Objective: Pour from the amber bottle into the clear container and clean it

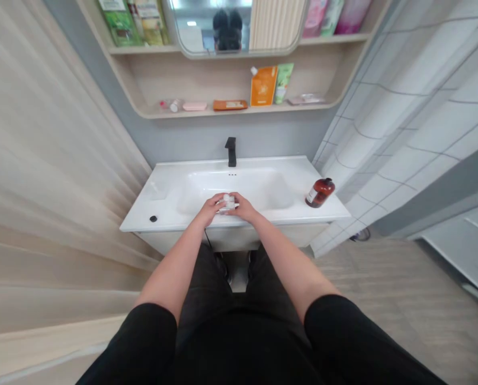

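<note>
Over the front part of the white sink basin [277, 187], both hands come together around a small white object [228, 201] with a rounded top. Its exact kind cannot be made out, as fingers cover part of it. My left hand [211, 207] closes on it from the left, fingers curled. From the other side my right hand [242, 206] grips it too. An amber bottle [320, 193] with a white label stands on the counter to the right. A small black cap [153, 218] lies near the counter's front left edge.
A black faucet [231, 152] rises behind the basin. Above is a shelf [175, 80] with an orange pouch [263, 86], a green tube [283, 83] and several small items, plus a mirror [239, 40]. A curtain [62, 176] hangs at left; a tiled wall [383, 133] borders the right.
</note>
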`<state>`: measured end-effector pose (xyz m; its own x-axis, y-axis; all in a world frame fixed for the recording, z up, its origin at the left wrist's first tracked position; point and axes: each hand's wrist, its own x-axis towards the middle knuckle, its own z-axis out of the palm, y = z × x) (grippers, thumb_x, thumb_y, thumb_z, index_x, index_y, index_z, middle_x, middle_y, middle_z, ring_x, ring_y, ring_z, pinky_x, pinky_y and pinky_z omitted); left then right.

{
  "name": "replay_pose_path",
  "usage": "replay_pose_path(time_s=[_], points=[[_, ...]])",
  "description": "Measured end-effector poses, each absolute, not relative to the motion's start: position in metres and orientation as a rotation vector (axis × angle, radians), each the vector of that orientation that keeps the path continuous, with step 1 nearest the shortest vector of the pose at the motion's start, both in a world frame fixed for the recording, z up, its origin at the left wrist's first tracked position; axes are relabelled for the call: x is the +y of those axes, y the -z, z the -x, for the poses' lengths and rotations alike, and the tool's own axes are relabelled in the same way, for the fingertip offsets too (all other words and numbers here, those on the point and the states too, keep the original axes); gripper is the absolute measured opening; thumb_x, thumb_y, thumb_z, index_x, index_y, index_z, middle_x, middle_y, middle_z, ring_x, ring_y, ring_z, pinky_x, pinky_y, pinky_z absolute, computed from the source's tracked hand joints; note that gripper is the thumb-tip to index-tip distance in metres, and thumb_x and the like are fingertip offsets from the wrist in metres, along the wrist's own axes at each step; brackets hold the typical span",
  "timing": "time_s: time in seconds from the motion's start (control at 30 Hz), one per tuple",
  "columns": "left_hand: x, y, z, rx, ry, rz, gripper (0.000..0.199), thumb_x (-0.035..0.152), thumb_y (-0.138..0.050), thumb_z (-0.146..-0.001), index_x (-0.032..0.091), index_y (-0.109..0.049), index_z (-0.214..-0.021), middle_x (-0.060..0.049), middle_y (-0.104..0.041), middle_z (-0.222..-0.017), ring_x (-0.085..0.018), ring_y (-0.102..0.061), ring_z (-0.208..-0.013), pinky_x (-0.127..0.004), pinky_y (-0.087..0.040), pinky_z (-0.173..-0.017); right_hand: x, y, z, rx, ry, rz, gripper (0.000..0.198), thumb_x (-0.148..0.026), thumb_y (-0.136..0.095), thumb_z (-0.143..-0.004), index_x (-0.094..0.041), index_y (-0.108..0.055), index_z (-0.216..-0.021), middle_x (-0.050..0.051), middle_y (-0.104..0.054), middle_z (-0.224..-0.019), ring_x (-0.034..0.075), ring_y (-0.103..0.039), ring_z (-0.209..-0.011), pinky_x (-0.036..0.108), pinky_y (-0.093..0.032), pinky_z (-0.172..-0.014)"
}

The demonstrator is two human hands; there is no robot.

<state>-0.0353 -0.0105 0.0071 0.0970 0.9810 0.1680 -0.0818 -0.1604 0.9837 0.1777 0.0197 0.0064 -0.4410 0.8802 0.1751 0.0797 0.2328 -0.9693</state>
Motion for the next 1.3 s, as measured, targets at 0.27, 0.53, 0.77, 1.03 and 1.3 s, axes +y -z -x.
replay_pose_path(time_s=[0.27,0.53,0.77,1.03,1.3], points=[[-0.014,-0.011,0.032,1.053,-1.313,-1.423,0.061,0.06,-0.097,-0.076,0.021,-0.088,-0.123,-0.016,-0.079,-0.145,-0.037,-0.069,-0.14,-0.053,-0.048,-0.128,0.017,-0.011,-0.177,-1.753,-1.235,0.919,0.089,-0.05,-0.108,-0.053,-0.029,-0.07,-0.13,0.004,-0.078,-0.122,0.027,-0.072,-0.107,0.043,-0.062,-0.101],[-0.016,-0.012,0.029,1.079,-1.383,-1.435,0.055,0.055,-0.1,-0.074,0.02,-0.09,-0.115,-0.016,-0.081,-0.136,-0.036,-0.073,-0.132,-0.054,-0.05,-0.126,0.018,-0.009,-0.175,-1.763,-1.22,0.908,0.087,-0.046,-0.106,-0.054,-0.029,-0.069,-0.131,0.003,-0.077,-0.119,0.027,-0.072,-0.104,0.043,-0.062,-0.099],[-0.015,-0.014,0.021,1.162,-1.45,-1.348,0.048,0.05,-0.102,-0.068,0.021,-0.091,-0.105,-0.013,-0.081,-0.129,-0.036,-0.073,-0.129,-0.056,-0.052,-0.125,0.016,-0.012,-0.174,-1.774,-1.219,0.907,0.084,-0.047,-0.104,-0.056,-0.029,-0.068,-0.13,0.003,-0.078,-0.12,0.028,-0.072,-0.103,0.043,-0.061,-0.099],[-0.013,-0.009,0.01,1.198,-1.492,-1.25,0.049,0.046,-0.101,-0.065,0.02,-0.083,-0.104,-0.011,-0.082,-0.122,-0.034,-0.074,-0.12,-0.052,-0.057,-0.115,0.019,-0.003,-0.175,-1.806,-1.154,0.891,0.085,-0.048,-0.103,-0.062,-0.026,-0.068,-0.137,0.005,-0.079,-0.122,0.028,-0.074,-0.105,0.042,-0.062,-0.1],[-0.011,-0.007,0.004,1.156,-1.563,-1.301,0.048,0.045,-0.098,-0.067,0.024,-0.076,-0.104,-0.005,-0.078,-0.111,-0.029,-0.071,-0.112,-0.046,-0.057,-0.108,0.028,0.012,-0.172,-1.814,-1.092,0.894,0.087,-0.046,-0.105,-0.061,-0.026,-0.069,-0.138,0.004,-0.079,-0.12,0.026,-0.074,-0.1,0.043,-0.063,-0.097]])
